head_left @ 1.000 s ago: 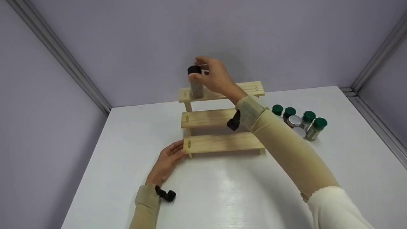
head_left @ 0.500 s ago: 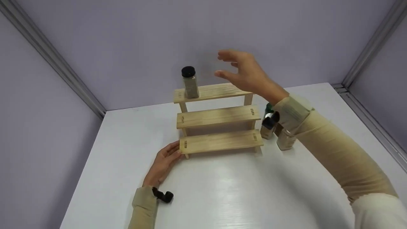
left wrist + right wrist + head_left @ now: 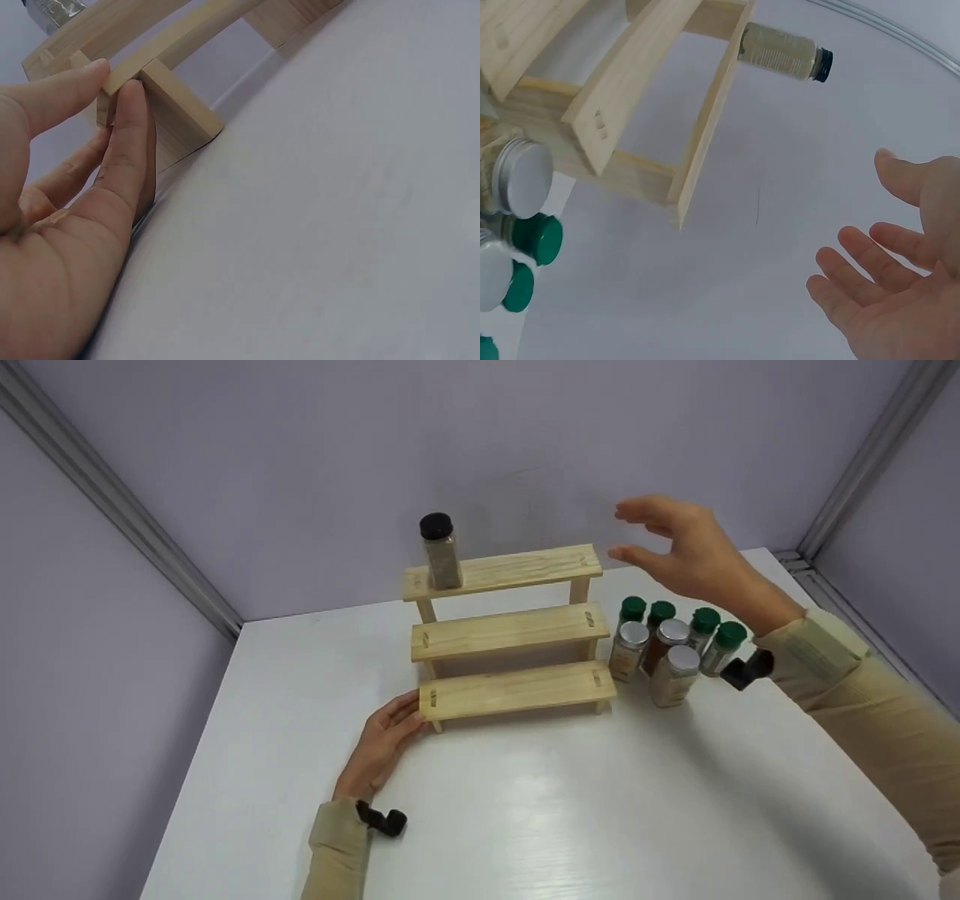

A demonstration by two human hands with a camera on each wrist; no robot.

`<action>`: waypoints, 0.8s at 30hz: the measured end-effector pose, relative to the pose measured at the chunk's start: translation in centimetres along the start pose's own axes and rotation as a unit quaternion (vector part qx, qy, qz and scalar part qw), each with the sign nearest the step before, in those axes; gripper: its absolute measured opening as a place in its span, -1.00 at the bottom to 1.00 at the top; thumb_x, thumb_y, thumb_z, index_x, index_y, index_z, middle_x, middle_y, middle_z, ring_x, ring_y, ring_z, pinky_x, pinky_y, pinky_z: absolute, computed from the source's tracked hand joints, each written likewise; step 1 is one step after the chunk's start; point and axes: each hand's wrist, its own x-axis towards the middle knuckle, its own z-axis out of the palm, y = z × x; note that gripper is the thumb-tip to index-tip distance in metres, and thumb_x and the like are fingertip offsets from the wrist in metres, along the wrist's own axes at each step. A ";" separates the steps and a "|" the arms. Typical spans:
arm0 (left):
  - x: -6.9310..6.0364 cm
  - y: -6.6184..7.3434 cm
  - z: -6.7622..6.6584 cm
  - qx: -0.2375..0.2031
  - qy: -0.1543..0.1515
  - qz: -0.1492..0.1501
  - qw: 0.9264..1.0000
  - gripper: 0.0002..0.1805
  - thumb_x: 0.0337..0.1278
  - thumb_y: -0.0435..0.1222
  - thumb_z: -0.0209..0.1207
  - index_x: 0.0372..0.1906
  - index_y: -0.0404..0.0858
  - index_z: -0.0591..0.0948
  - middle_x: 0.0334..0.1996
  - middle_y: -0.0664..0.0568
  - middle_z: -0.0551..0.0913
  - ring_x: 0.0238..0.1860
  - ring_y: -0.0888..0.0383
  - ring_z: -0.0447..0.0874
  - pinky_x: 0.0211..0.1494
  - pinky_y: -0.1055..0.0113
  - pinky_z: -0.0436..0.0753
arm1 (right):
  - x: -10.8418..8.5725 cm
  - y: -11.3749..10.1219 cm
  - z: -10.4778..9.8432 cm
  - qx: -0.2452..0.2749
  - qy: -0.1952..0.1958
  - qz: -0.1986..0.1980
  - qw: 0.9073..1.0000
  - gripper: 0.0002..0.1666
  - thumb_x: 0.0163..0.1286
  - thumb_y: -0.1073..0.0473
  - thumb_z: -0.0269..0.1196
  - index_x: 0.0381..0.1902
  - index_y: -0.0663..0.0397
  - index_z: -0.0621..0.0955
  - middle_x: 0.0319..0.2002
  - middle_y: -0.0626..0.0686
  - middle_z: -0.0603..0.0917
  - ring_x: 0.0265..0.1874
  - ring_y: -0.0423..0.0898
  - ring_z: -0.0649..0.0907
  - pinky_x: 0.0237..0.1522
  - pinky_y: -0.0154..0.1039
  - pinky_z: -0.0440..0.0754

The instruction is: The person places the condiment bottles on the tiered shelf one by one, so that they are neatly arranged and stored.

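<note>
A three-tier wooden shelf rack [image 3: 510, 634] stands on the white table. At the left end of its top tier stands a spice jar [image 3: 443, 556] with a black lid, upright. My left hand [image 3: 379, 747] holds the left end of the lowest tier; in the left wrist view the thumb lies on the board's end and a finger [image 3: 126, 139] is beneath it, by the leg. My right hand [image 3: 694, 547] is in the air right of the rack, fingers apart and holding nothing. Below it are several spice jars, with silver lids [image 3: 683, 660] and green lids [image 3: 705, 620].
The jars form a tight cluster close to the rack's right side. A pale wall [image 3: 510, 450] rises right behind the rack. Metal frame posts [image 3: 120, 502] run up at the corners. White tabletop [image 3: 525, 810] extends in front of the rack.
My right hand has let go of the black-lidded jar on the top tier and moved right, over the jar cluster. The left hand keeps its place on the rack.
</note>
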 end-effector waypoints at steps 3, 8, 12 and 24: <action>-0.1 0.0 0.1 0.001 0.001 -0.002 1.000 -0.38 0.57 -0.41 0.20 0.59 -0.38 0.33 0.50 -0.26 0.42 0.38 0.05 0.57 0.44 0.24 0.64 | -1.5 1.4 -0.8 -0.005 0.001 0.020 1.000 -0.35 0.53 0.09 0.41 0.48 0.13 0.53 0.40 0.23 0.60 0.44 0.25 0.55 0.53 0.21 0.48; -0.2 0.2 0.2 0.004 0.004 -0.003 1.000 -0.37 0.56 -0.40 0.21 0.59 -0.37 0.33 0.51 -0.26 0.41 0.38 0.06 0.57 0.43 0.26 0.65 | -3.9 4.2 -1.6 -0.013 0.015 0.041 0.999 -0.37 0.53 0.08 0.41 0.46 0.15 0.55 0.37 0.25 0.63 0.40 0.28 0.57 0.51 0.06 0.53; -0.2 0.1 0.1 0.003 0.002 -0.004 1.000 -0.36 0.56 -0.39 0.22 0.60 -0.37 0.32 0.53 -0.26 0.39 0.40 0.06 0.56 0.43 0.27 0.64 | -5.7 6.4 -1.9 -0.015 0.033 0.052 0.998 -0.37 0.50 0.10 0.44 0.42 0.22 0.57 0.32 0.27 0.66 0.35 0.27 0.61 0.40 -0.48 0.54; -0.5 -0.4 0.2 0.000 -0.001 -0.003 1.000 -0.35 0.55 -0.35 0.24 0.60 -0.35 0.33 0.54 -0.25 0.39 0.44 0.04 0.53 0.46 0.27 0.62 | -10.8 13.8 -2.0 -0.019 -0.011 0.133 0.991 -0.27 0.52 0.04 0.42 0.49 0.24 0.49 0.38 0.36 0.57 0.36 0.41 0.55 0.13 -0.84 0.38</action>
